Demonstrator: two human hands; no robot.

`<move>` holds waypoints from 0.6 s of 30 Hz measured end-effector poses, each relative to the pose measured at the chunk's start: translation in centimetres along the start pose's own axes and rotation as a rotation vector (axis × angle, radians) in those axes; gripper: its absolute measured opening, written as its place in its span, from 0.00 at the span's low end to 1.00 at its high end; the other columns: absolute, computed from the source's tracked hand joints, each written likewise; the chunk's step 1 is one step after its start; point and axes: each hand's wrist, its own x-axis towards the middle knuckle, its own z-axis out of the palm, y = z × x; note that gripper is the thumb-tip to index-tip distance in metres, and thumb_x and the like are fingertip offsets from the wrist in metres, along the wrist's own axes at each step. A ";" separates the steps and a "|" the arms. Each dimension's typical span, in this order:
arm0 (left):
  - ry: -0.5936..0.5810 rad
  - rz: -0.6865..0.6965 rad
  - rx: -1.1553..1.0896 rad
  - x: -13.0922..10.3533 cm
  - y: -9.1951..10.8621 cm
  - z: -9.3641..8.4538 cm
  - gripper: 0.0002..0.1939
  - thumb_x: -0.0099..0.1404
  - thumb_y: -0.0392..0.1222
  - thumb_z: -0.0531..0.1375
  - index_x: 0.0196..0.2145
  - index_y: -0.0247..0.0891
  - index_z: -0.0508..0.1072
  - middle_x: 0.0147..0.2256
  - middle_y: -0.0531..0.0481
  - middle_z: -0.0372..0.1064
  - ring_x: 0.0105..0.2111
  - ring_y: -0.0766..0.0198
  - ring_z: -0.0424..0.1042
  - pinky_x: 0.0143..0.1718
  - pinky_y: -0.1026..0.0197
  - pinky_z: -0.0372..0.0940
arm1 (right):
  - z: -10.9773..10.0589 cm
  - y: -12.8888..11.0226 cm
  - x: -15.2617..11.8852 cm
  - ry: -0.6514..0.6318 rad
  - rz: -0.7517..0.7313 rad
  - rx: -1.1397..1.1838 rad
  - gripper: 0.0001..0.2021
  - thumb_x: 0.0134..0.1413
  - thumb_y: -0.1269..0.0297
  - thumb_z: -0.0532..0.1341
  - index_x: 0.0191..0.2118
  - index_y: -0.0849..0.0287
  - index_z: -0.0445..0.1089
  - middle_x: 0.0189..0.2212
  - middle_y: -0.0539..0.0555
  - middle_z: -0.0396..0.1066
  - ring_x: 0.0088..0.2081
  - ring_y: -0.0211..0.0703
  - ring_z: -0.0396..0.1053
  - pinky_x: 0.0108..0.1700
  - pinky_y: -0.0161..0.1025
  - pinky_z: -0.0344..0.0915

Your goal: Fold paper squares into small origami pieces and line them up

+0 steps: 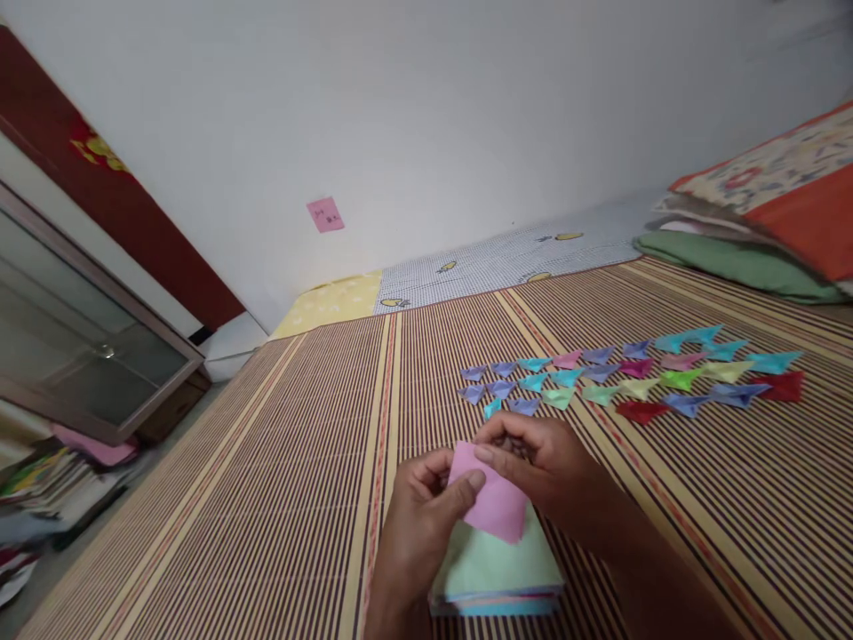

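Note:
A pink sheet of paper (497,507) is held up between my two hands. My left hand (426,502) grips its left edge, thumb lying on the front face. At the top edge, my right hand (533,453) pinches the paper between thumb and fingers. Just below it lies a stack of coloured paper (499,573), pale green on top with blue and other colours beneath. Beyond my hands, several small folded paper boats (566,377) stand in rows on the striped mat, in blue, purple, green, pink and red.
The striped mat (320,462) covers the bed. Folded bedding and a pillow (800,196) sit at the far right. A pink note (324,215) is stuck on the wall. Books (53,489) and a glass-fronted cabinet (86,320) are at the left.

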 end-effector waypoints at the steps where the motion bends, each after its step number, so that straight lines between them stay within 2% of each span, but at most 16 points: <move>1: 0.042 0.015 -0.014 0.1 -0.1 0.0 0.11 0.60 0.45 0.71 0.32 0.32 0.81 0.27 0.50 0.72 0.26 0.68 0.67 0.28 0.66 0.60 | -0.2 0.2 0.0 0.001 0.009 0.003 0.11 0.60 0.58 0.62 0.31 0.60 0.74 0.25 0.50 0.71 0.28 0.40 0.66 0.29 0.36 0.59; 6: 0.191 0.073 -0.089 0.3 -0.1 0.2 0.12 0.61 0.45 0.70 0.31 0.32 0.78 0.25 0.52 0.70 0.23 0.70 0.65 0.26 0.68 0.60 | -0.6 0.7 0.0 0.019 0.005 0.033 0.12 0.61 0.58 0.62 0.30 0.59 0.72 0.22 0.47 0.65 0.26 0.38 0.62 0.29 0.36 0.57; 8: 0.233 0.135 -0.102 0.1 0.2 0.4 0.12 0.62 0.45 0.70 0.41 0.35 0.79 0.26 0.53 0.71 0.24 0.69 0.67 0.27 0.68 0.61 | -0.7 0.8 0.0 0.042 0.007 0.050 0.11 0.61 0.58 0.62 0.30 0.59 0.72 0.23 0.47 0.65 0.26 0.38 0.61 0.28 0.36 0.57; 10: 0.254 0.228 -0.069 -0.3 0.7 0.5 0.24 0.64 0.43 0.69 0.57 0.42 0.73 0.32 0.51 0.74 0.29 0.66 0.71 0.32 0.67 0.65 | -0.8 0.9 0.1 0.082 0.016 0.090 0.12 0.61 0.58 0.62 0.29 0.59 0.71 0.23 0.48 0.65 0.26 0.38 0.61 0.28 0.35 0.57; 11: 0.235 0.260 -0.044 -0.5 1.0 0.3 0.28 0.66 0.44 0.67 0.62 0.46 0.68 0.37 0.49 0.76 0.34 0.64 0.73 0.36 0.64 0.67 | -0.9 0.9 0.1 0.104 0.022 0.117 0.12 0.60 0.58 0.62 0.29 0.59 0.71 0.23 0.48 0.65 0.26 0.38 0.61 0.29 0.36 0.57; 12: 0.187 0.262 -0.004 -0.7 1.3 0.1 0.28 0.68 0.44 0.66 0.63 0.48 0.67 0.43 0.47 0.77 0.39 0.61 0.74 0.42 0.62 0.68 | -0.9 1.0 0.2 0.123 0.031 0.146 0.12 0.59 0.58 0.63 0.28 0.59 0.70 0.23 0.47 0.65 0.26 0.38 0.61 0.29 0.35 0.57; 13: 0.130 0.268 0.050 -0.9 1.5 -0.2 0.24 0.68 0.45 0.65 0.61 0.49 0.71 0.46 0.46 0.77 0.42 0.60 0.74 0.45 0.61 0.68 | -1.0 1.1 0.2 0.134 0.043 0.175 0.12 0.58 0.58 0.63 0.27 0.59 0.70 0.23 0.47 0.64 0.26 0.38 0.61 0.29 0.35 0.57; 15: 0.026 0.260 0.164 -1.1 1.7 -0.8 0.17 0.68 0.46 0.65 0.54 0.46 0.78 0.49 0.44 0.77 0.45 0.58 0.74 0.45 0.61 0.67 | -1.0 1.3 0.3 0.126 0.063 0.218 0.12 0.57 0.58 0.64 0.27 0.59 0.69 0.22 0.46 0.63 0.25 0.37 0.60 0.28 0.35 0.56; 18: -0.032 0.190 0.235 -1.1 1.4 -1.5 0.15 0.67 0.46 0.65 0.51 0.43 0.82 0.48 0.43 0.78 0.41 0.58 0.74 0.40 0.62 0.66 | -0.7 1.4 0.3 0.067 0.069 0.220 0.12 0.57 0.59 0.64 0.27 0.59 0.68 0.21 0.45 0.61 0.24 0.35 0.58 0.27 0.34 0.54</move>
